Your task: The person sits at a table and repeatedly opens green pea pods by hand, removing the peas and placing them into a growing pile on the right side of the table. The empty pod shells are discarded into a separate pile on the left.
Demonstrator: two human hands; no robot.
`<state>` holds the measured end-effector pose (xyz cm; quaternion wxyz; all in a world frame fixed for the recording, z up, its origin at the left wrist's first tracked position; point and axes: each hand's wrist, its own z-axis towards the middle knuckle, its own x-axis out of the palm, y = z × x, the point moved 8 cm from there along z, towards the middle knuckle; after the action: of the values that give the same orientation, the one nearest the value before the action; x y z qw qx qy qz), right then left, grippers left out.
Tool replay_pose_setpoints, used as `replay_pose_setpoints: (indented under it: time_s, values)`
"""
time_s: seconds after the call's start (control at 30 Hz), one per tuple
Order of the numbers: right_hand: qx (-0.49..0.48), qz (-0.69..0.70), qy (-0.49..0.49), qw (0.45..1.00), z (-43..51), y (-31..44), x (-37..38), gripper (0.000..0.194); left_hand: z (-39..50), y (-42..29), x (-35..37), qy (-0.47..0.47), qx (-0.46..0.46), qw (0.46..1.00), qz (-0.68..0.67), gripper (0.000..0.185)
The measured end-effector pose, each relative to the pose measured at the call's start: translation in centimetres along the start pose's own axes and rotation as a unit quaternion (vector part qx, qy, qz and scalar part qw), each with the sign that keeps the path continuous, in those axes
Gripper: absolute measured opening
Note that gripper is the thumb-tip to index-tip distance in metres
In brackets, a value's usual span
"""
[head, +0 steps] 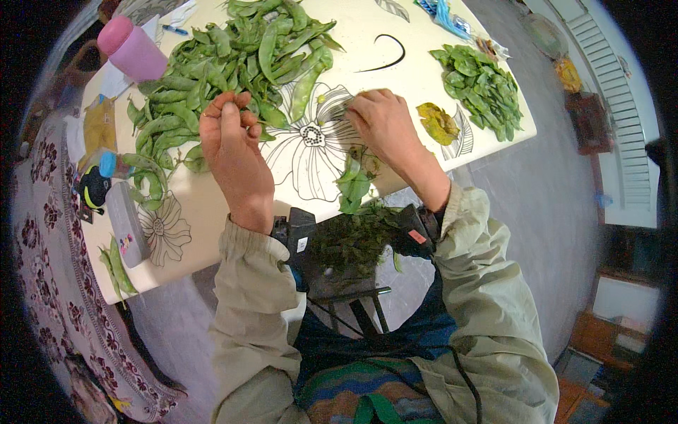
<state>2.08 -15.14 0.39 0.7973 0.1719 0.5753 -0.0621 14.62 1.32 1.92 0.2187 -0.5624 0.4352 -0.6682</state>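
Note:
My left hand is raised palm up at the near side of a large heap of flat green bean pods. Its thumb rests against the curled fingers; whether something small sits between them is hidden. Over the printed flower on the white table, my right hand has its fingertips pinched together, and their contents cannot be made out. A tiny pale green piece lies between the hands. Below the right hand, green leaves hang at the table edge. To its right lies a yellowed leaf.
A smaller green pile occupies the right corner. Dark greens fill something below the near edge. Left are a pink bottle, a blue-capped jar and a grey case. A black curved strip lies farther back.

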Motion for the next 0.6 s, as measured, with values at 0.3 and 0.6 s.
replay_pose_setpoints:
  time_s: [0.3,0.6]
  values:
    - [-0.188,-0.069,0.002,0.980,4.9,6.8,3.1,0.029,0.4,1.4,-0.4,0.020,-0.055,0.998,-0.024,0.014]
    - [0.227,0.735,-0.016,0.639,0.3,-2.0,-0.4,0.024,-1.4,3.3,2.4,0.147,-0.086,0.967,0.191,0.021]
